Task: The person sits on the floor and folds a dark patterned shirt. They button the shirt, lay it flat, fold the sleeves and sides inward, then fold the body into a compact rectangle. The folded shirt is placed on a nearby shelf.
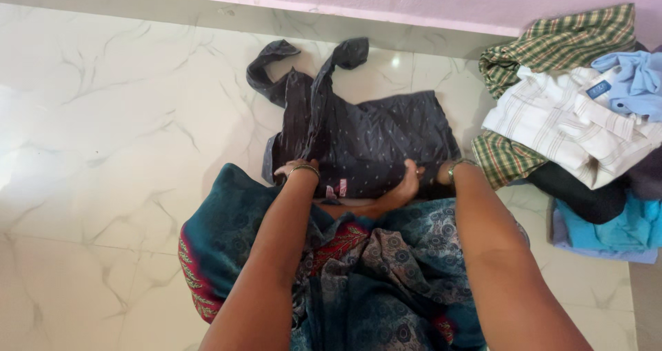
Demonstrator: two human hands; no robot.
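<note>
Both hands press on the near edge of one dark dotted shirt (365,141) spread on the marble floor (117,116). The left hand (289,170) has fingers curled over the cloth; the right hand (436,174) is mostly hidden, grip unclear. Each wrist wears one bangle. One bare foot (400,192) touches the shirt. One pile of clothes (579,116) lies well right.

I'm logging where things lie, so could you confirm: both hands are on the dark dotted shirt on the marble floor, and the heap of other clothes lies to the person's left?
Not quite: the heap of other clothes lies to the person's right, as the head view shows. The rest holds: the left hand and right hand are on the dark dotted shirt, spread on the marble floor.
</note>
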